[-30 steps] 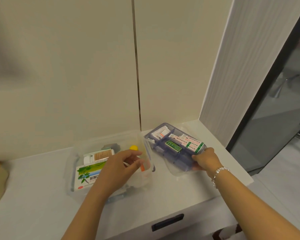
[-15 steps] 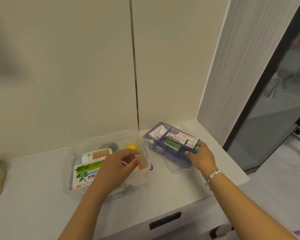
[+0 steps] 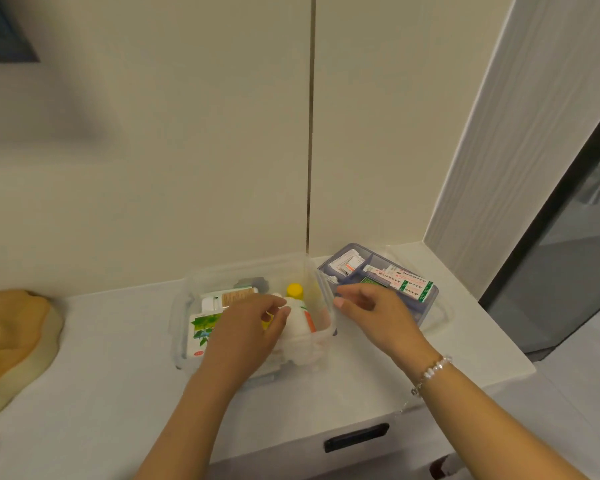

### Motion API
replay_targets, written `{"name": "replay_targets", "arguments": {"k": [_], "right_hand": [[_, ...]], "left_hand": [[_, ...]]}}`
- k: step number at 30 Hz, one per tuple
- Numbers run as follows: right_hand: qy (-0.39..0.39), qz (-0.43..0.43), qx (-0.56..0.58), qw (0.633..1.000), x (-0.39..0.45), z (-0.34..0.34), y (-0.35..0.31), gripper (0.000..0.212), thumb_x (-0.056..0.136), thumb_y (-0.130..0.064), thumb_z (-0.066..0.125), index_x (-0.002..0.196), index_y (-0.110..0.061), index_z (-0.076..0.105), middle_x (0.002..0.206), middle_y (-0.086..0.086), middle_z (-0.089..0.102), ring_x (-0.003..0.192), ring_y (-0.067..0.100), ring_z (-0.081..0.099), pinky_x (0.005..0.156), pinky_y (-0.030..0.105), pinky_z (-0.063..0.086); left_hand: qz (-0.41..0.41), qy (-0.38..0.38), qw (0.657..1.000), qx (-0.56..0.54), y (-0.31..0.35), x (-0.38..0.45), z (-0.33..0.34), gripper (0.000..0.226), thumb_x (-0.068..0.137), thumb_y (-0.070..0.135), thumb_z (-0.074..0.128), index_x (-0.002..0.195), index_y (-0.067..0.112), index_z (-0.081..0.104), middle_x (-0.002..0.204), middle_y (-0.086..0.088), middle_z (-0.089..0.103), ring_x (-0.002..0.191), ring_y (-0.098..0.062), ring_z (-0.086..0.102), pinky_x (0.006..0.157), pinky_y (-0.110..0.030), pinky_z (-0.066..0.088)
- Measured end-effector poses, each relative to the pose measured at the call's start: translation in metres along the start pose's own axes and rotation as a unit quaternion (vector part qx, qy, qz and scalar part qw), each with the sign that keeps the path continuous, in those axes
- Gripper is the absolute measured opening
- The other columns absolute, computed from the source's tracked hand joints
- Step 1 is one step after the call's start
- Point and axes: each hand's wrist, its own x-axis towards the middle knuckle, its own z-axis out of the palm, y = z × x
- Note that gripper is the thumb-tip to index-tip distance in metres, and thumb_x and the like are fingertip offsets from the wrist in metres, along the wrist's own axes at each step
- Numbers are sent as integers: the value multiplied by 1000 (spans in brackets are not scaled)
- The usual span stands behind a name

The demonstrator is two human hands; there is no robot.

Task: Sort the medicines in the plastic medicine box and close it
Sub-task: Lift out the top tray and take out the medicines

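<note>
A clear plastic medicine box (image 3: 248, 270) stands open on the white cabinet top. Inside are a green-leaf carton (image 3: 203, 328), a brown-labelled carton (image 3: 234, 296) and a white bottle (image 3: 298, 323) with a yellow cap (image 3: 294, 290). My left hand (image 3: 243, 336) reaches into the box with bent fingers, its fingertips touching the bottle's left side. My right hand (image 3: 378, 315) hovers at the box's right rim, fingers loosely curled and holding nothing. Behind it sits a bluish divider tray (image 3: 430, 301) with white-and-green strip packs (image 3: 413, 284) and small sachets (image 3: 347, 265).
The tray rests on a clear lid (image 3: 445, 318) near the cabinet's right corner. A beige rounded object (image 3: 11, 341) lies at the far left. A drawer handle (image 3: 355, 436) shows below the front edge. A dark glass door (image 3: 575, 271) stands to the right.
My right hand has let go of the divider tray and moved left to the box's right rim. My left hand stays over the box by the bottle.
</note>
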Motion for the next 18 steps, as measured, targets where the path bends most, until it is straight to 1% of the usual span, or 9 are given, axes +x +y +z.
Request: {"name": "replay_targets", "arguments": {"k": [1,3,5,6,7,9,11,15,18], "right_hand": [[-4,-5,1,1000,1,4,-2,31,83,-27,65,113,-18,65,113,-3,65,103,11,58,81,18,42],[-3,-16,-8,1000,4,11,-4,32,82,-27,66,113,-19,64,111,-3,64,100,10,58,74,10,42],[11,-33,-43,998,6,18,-5,33,81,-25,67,113,-19,64,108,-1,62,96,11,56,61,4,40],[20,-48,-68,996,7,22,-5,34,80,-25,68,113,-20,64,110,0,61,95,11,54,61,5,41],[25,-65,-91,993,9,26,-6,36,78,-26,69,113,-20,63,114,1,59,97,11,52,68,8,42],[20,-93,-125,988,12,34,-7,39,76,-29,71,114,-22,64,126,1,53,111,15,48,92,24,42],[7,-113,-157,981,14,41,-10,40,76,-34,70,114,-23,64,133,0,50,125,18,41,107,34,32],[-15,-175,-240,955,17,54,-12,40,78,-42,66,114,-24,65,130,-3,56,133,16,33,113,34,17],[-45,-204,-267,941,15,59,-14,39,82,-46,59,116,-27,63,125,-5,61,130,11,39,113,28,0]], "left_hand": [[-2,7,1000,-4,-4,1,-4,22,89,35,54,102,25,67,96,5,67,86,-14,60,81,-31,50],[-4,31,1000,1,-13,3,-13,19,88,31,56,98,22,69,95,2,68,90,-17,61,81,-33,48],[-16,32,999,27,-24,5,-22,21,88,33,55,101,24,68,101,3,68,95,-17,60,84,-34,47],[-26,16,998,47,-30,6,-25,23,88,35,54,106,26,67,105,3,67,97,-17,59,86,-35,47],[-36,-5,997,71,-36,6,-28,27,88,36,53,111,28,65,109,3,67,100,-18,59,87,-36,47],[-45,-39,993,102,-43,6,-32,33,88,38,52,118,30,61,115,1,66,104,-19,58,90,-36,46],[-45,-41,994,91,-45,4,-32,34,89,38,51,120,30,60,116,1,66,105,-19,58,91,-35,46],[-49,-45,992,107,-44,7,-30,35,89,44,46,118,31,61,107,1,65,98,-20,56,90,-37,44],[-49,-55,990,121,-44,10,-30,33,89,45,46,111,31,66,100,-3,63,95,-22,54,86,-37,42]]}}
